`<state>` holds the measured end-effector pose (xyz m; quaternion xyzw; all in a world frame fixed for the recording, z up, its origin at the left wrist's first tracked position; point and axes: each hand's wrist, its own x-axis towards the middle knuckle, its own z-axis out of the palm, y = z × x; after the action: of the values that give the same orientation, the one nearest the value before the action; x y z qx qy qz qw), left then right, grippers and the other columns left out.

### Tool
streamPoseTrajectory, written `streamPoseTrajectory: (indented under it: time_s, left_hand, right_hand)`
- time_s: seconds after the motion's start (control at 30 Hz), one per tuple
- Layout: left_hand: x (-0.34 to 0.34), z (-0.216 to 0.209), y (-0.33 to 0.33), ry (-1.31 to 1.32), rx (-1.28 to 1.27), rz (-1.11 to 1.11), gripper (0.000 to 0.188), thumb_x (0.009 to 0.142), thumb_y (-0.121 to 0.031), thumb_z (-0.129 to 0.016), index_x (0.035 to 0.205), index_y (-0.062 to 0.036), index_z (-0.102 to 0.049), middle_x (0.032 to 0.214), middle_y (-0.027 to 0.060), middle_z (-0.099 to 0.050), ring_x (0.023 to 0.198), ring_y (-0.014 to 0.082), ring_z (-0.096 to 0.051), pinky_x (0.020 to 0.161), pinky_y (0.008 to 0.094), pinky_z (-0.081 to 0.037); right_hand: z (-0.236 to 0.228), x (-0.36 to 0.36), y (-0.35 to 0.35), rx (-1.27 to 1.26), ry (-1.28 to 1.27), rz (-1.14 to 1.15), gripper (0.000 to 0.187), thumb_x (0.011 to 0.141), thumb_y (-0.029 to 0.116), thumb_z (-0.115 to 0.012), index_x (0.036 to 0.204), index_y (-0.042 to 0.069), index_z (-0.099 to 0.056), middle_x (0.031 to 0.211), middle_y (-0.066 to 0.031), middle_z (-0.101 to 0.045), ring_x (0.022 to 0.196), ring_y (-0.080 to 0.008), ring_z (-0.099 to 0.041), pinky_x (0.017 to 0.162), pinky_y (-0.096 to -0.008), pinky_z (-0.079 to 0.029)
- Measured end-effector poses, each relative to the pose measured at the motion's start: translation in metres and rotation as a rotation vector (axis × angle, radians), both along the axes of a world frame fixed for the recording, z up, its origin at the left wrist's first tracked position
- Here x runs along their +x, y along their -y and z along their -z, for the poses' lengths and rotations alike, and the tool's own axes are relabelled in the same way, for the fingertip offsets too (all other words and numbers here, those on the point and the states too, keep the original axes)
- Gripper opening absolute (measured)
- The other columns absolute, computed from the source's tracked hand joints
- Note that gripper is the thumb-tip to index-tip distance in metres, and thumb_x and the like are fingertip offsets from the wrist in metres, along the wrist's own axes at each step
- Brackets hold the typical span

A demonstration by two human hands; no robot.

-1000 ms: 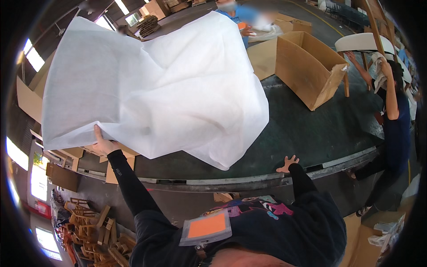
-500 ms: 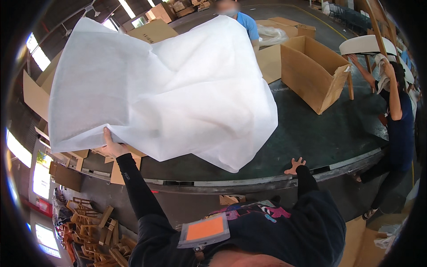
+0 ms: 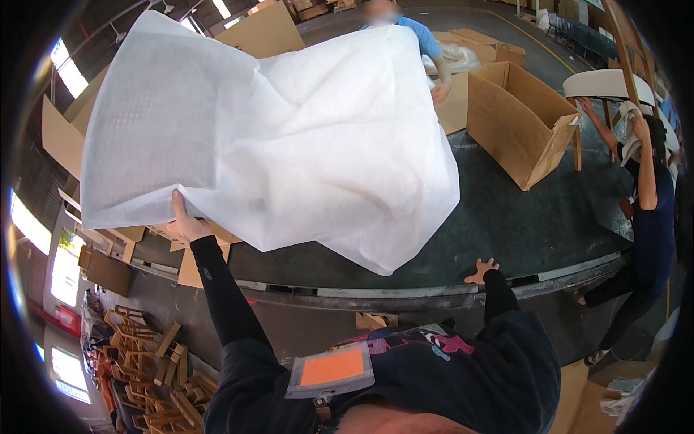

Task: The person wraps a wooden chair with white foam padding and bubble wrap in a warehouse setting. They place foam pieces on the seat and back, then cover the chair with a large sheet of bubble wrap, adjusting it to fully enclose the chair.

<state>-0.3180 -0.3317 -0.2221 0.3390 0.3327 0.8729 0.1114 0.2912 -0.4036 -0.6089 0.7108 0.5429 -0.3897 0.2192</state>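
Note:
A thin white cover, like non-woven fabric (image 3: pixel 340 152), lies draped in loose folds over something bulky on the dark green tabletop (image 3: pixel 520 224). What is underneath cannot be made out. At the cover's near left edge, my left hand (image 3: pixel 188 223) pinches the fabric, with the thumb on top. My right hand (image 3: pixel 481 272) rests apart from the cover on the near rim of the table, fingers spread and nothing held.
A co-worker in a blue shirt (image 3: pixel 419 37) stands behind the cover. At right, an open cardboard box (image 3: pixel 506 123) stands on the table; beyond it, another person (image 3: pixel 650 210) holds a cloth against a pale-seated piece of furniture (image 3: pixel 611 83). Wooden frames (image 3: pixel 152 362) are piled at lower left.
The far left end of the cover has risen a little while my left hand keeps its edge. The blue-shirted co-worker's arm now shows beside the cover. My right hand stays at the table rim.

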Motion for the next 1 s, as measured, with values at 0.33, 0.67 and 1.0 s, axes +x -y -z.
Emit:
streamPoseTrajectory:
  time_s: [0.33,0.67,1.0]
  left_hand:
    - [-0.011,-0.006,-0.013,-0.002,-0.052,-0.028,0.043,0.082,-0.02,-0.079,0.111,0.0044,-0.057,0.11,0.014,-0.063,0.092,0.0236,-0.066,0.076,0.0384,-0.059]
    - [-0.02,-0.013,-0.029,0.024,-0.05,0.034,0.038,0.082,-0.019,-0.078,0.11,-0.0022,-0.058,0.109,0.0108,-0.065,0.092,0.0226,-0.066,0.075,0.0386,-0.06]
    - [-0.014,-0.011,-0.025,0.018,-0.07,-0.005,0.042,0.082,-0.02,-0.079,0.113,-0.0004,-0.058,0.111,0.0121,-0.065,0.094,0.0234,-0.066,0.077,0.0396,-0.059]
  right_hand:
    - [0.004,-0.004,0.002,0.048,0.022,0.023,0.122,0.07,0.076,-0.062,0.157,0.007,-0.011,0.157,-0.0343,-0.007,0.148,-0.0469,-0.004,0.116,-0.0605,-0.01]
    - [0.004,-0.008,0.0,0.037,0.031,0.02,0.128,0.066,0.082,-0.062,0.157,0.009,-0.009,0.157,-0.0341,-0.002,0.145,-0.0519,-0.005,0.117,-0.0589,-0.012]
    - [0.012,-0.007,0.0,0.027,0.036,0.05,0.127,0.067,0.081,-0.061,0.157,0.007,-0.009,0.157,-0.0353,-0.003,0.146,-0.0497,-0.005,0.116,-0.061,-0.011]
